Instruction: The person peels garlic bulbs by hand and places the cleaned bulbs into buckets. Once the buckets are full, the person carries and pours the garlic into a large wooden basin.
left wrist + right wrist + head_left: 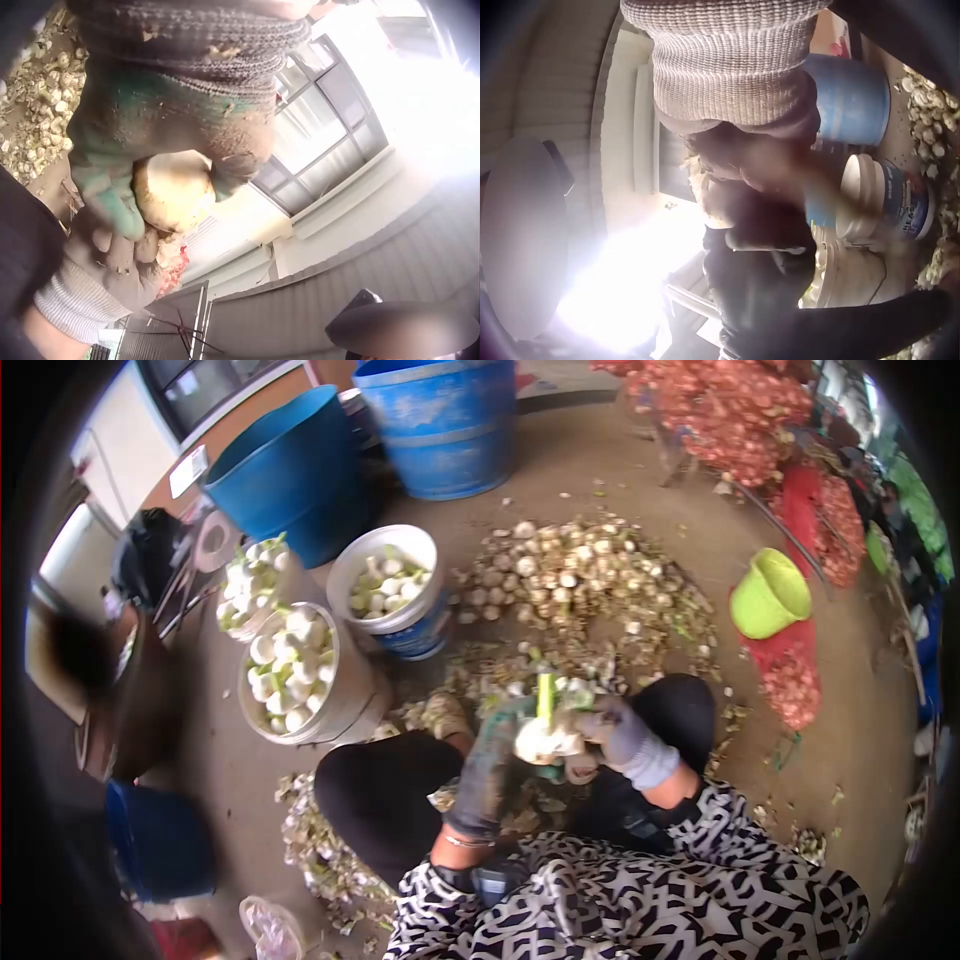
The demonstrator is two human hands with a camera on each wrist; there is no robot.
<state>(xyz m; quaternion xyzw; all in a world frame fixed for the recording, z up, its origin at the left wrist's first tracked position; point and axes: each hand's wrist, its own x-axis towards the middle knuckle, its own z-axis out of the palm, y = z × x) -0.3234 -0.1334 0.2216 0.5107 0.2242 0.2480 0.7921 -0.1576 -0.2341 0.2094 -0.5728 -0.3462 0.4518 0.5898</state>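
I crouch on the ground and hold a pale round bulb (543, 740) in front of my knees with both gloved hands. A green stalk (545, 695) stands up from it. My left hand (505, 745), in a dirty green-grey glove, wraps round the bulb's left side. In the left wrist view the bulb (172, 191) sits between that glove's thumb and fingers (120, 210). My right hand (592, 735), in a grey knit glove, curls against the bulb's right side. The right wrist view shows only the grey cuff (731, 71) and a blurred hand.
Two white buckets (345, 700) (420, 628) of peeled white bulbs stand to my front left. A heap of unpeeled bulbs (580, 575) lies ahead, with peelings around my feet. Blue barrels (300, 470) (450, 425) stand behind. A green bucket (770, 592) and red mesh sacks (740, 410) are at the right.
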